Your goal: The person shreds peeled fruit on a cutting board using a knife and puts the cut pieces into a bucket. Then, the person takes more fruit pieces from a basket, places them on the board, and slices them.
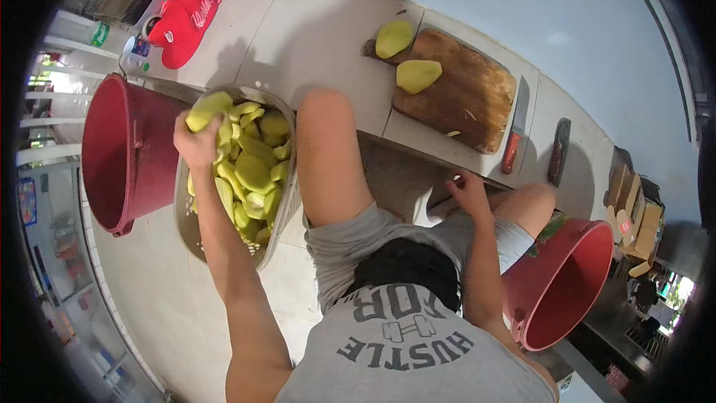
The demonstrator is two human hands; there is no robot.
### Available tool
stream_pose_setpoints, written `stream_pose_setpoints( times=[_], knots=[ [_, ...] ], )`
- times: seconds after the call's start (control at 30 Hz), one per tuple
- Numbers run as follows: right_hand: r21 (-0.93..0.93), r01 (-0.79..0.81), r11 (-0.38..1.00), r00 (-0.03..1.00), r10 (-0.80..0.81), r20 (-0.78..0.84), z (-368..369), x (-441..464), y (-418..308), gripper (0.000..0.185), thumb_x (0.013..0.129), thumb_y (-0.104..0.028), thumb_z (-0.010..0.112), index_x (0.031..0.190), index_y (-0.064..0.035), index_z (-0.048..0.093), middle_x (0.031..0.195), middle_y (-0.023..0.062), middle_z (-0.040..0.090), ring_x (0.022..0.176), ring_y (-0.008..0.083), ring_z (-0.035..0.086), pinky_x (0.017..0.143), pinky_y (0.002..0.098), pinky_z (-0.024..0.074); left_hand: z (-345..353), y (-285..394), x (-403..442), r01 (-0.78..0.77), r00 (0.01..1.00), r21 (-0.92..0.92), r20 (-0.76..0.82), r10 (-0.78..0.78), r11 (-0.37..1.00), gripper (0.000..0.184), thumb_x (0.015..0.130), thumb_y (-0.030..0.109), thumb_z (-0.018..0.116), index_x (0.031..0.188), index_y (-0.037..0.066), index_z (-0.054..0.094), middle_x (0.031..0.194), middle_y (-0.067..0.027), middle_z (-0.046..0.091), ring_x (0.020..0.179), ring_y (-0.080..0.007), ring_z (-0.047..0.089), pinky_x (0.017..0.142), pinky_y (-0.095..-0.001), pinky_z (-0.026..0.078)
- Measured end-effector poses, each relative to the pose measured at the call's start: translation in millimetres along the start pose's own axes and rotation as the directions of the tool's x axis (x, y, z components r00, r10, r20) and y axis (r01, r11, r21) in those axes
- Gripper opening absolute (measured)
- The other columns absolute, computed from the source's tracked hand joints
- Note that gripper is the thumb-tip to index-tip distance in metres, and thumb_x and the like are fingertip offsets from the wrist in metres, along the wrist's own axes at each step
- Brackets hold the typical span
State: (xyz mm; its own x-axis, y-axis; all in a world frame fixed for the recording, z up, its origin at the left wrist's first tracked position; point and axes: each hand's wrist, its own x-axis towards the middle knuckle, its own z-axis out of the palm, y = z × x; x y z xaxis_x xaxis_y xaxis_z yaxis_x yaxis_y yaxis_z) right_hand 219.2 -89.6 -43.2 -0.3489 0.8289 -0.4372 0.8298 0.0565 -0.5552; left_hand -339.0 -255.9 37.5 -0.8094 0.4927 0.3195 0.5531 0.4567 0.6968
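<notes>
My left hand [197, 140] grips a peeled green mango [209, 110] above the far left corner of a pale plastic basket [287, 179]. Whole peeled mangoes and cut pieces [255, 172] fill much of that basket. My right hand [470, 194] is over my right leg, close to the ledge's front edge; its fingers curl loosely and I see nothing in them. Beyond it lies a worn wooden cutting board [462, 97]. One peeled mango [418, 76] rests on the board's left edge, another [394, 38] by its far left corner. A knife with a red handle [512, 151] lies right of the board.
A red bucket [104, 157] stands left of the basket, and another red bucket [559, 283] is at my right with green matter beside its rim. A dark narrow object [559, 151] lies right of the knife. A red cap [183, 26] sits at the ledge's left end.
</notes>
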Motion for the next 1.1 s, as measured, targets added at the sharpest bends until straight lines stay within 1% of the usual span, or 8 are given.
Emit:
stream_pose_setpoints(
  times=[0.1, 0.23, 0.57, 0.63, 0.73, 0.83, 0.97, 1.1],
  knots=[
    [0.059, 0.040, 0.997, 0.999, -0.039, -0.006, 1.1, -1.5, -6.9, 0.041, 0.086, -0.023, 0.073, 0.117, 0.0034, 0.067, 0.089, 0.0222, 0.073, 0.082, 0.0346, 0.072, 0.077, 0.0422, 0.0558, 23.3, 75.4, 18.1, 0.156, 0.984, -0.599, 0.159, -0.074, 0.786, 0.036, 0.078, 0.012, 0.082, 0.105, -0.007, 0.069, 0.097, -0.0130, 0.074, 0.082, -0.0190, 0.070, 0.077, -0.0332, 0.056],
    [0.045, 0.030, 0.999, 1.000, -0.030, -0.003, 2.7, 1.1, -2.2, 0.042, 0.086, -0.023, 0.073, 0.117, 0.0038, 0.066, 0.089, 0.0229, 0.072, 0.082, 0.0349, 0.072, 0.077, 0.0422, 0.0557, 84.8, 186.4, 20.8, 0.407, 0.876, -0.705, 0.482, -0.029, 0.581, 0.035, 0.079, 0.013, 0.079, 0.107, -0.005, 0.070, 0.098, -0.0137, 0.074, 0.085, -0.0207, 0.072, 0.076, -0.0348, 0.059],
    [0.089, -0.040, 0.995, 0.999, 0.042, -0.019, -5.6, -0.7, -2.3, 0.040, 0.086, -0.022, 0.073, 0.117, 0.0033, 0.067, 0.097, 0.0241, 0.072, 0.089, 0.0367, 0.071, 0.081, 0.0425, 0.0553, 289.7, 286.9, 0.7, 0.232, 0.675, -0.183, 0.738, -0.023, 0.955, 0.064, 0.067, 0.040, 0.087, 0.111, -0.004, 0.071, 0.103, -0.0169, 0.073, 0.087, -0.0284, 0.072, 0.074, -0.0417, 0.057],
    [0.075, -0.040, 0.996, 0.999, 0.042, -0.027, -3.9, -1.0, 2.1, 0.040, 0.086, -0.021, 0.073, 0.117, 0.0032, 0.067, 0.098, 0.0242, 0.072, 0.090, 0.0370, 0.071, 0.082, 0.0425, 0.0554, 305.6, 293.8, 3.7, 0.030, 0.484, -0.030, 0.875, 0.012, 0.999, 0.071, 0.067, 0.047, 0.085, 0.117, 0.000, 0.069, 0.116, -0.0219, 0.069, 0.108, -0.0318, 0.067, 0.088, -0.0463, 0.056],
    [0.106, 0.032, 0.994, 0.998, -0.026, -0.051, -4.7, 1.3, -2.3, 0.039, 0.086, -0.021, 0.073, 0.116, 0.0028, 0.067, 0.101, 0.0251, 0.072, 0.093, 0.0373, 0.072, 0.083, 0.0429, 0.0556, 345.3, 284.0, -11.7, -0.339, 0.675, 0.172, 0.730, 0.111, 0.925, 0.083, 0.067, 0.053, 0.084, 0.131, 0.005, 0.063, 0.139, -0.0236, 0.056, 0.134, -0.0402, 0.047, 0.101, -0.0553, 0.048],
    [0.064, -0.035, 0.997, 0.999, 0.035, 0.004, -10.7, 0.3, -14.3, 0.039, 0.086, -0.021, 0.073, 0.117, 0.0026, 0.067, 0.104, 0.0261, 0.072, 0.097, 0.0373, 0.071, 0.084, 0.0433, 0.0555, 356.6, 274.0, -6.8, -0.319, 0.605, 0.122, 0.790, 0.103, 0.940, 0.094, 0.065, 0.057, 0.084, 0.141, 0.009, 0.056, 0.153, -0.0213, 0.043, 0.146, -0.0469, 0.023, 0.107, -0.0634, 0.039],
    [0.104, -0.034, 0.994, 0.999, 0.034, 0.002, -2.2, 1.1, 0.8, 0.041, 0.086, -0.023, 0.073, 0.118, 0.0019, 0.067, 0.104, 0.0265, 0.071, 0.097, 0.0370, 0.071, 0.085, 0.0431, 0.0553, 328.6, 264.5, 2.4, -0.290, 0.670, -0.029, 0.708, 0.224, 0.957, 0.090, 0.070, 0.055, 0.083, 0.141, 0.008, 0.056, 0.149, -0.0220, 0.048, 0.139, -0.0429, 0.039, 0.107, -0.0575, 0.042],
    [0.050, -0.051, 0.997, 0.999, 0.050, 0.021, -10.1, -2.1, -11.0, 0.043, 0.086, -0.025, 0.073, 0.118, 0.0019, 0.067, 0.104, 0.0250, 0.072, 0.097, 0.0358, 0.071, 0.086, 0.0427, 0.0553, 223.5, 221.6, 11.6, 0.074, 0.854, -0.521, 0.473, 0.216, 0.850, 0.061, 0.084, 0.036, 0.079, 0.132, 0.003, 0.062, 0.126, -0.0209, 0.065, 0.110, -0.0287, 0.064, 0.097, -0.0388, 0.052]
  ],
)
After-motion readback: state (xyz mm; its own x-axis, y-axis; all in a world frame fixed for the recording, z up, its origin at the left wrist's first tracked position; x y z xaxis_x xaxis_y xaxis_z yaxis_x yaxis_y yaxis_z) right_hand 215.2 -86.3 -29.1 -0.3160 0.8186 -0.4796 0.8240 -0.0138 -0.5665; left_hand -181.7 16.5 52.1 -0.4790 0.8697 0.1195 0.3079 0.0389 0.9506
